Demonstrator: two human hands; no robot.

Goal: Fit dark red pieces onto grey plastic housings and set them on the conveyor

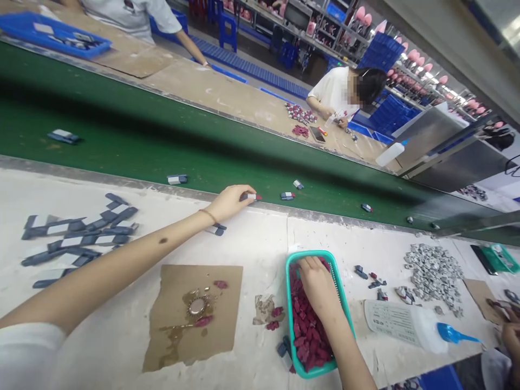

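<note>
My left hand (231, 202) pinches a small grey-and-white plastic part with a red end (252, 197) at the near edge of the green conveyor belt (134, 154). Below the wrist, another grey-and-white part (217, 230) lies on the table. My right hand (317, 279) reaches into a teal basket (290, 303) of small dark red plastic pieces (304, 336). Its fingers are bent together and their tips are hidden against the pieces. Left of the basket lies a piece of cardboard (162, 314) bearing a wet round metal cap (197, 306) and red pieces.
Grey-and-white parts (81, 238) are spread at the left. On the right lie a white bottle with blue nozzle (406, 325) and a heap of small grey pieces (433, 276). Several parts sit on the belt. Across it, a person (335, 95) works; another person's hand (512, 341) shows at lower right.
</note>
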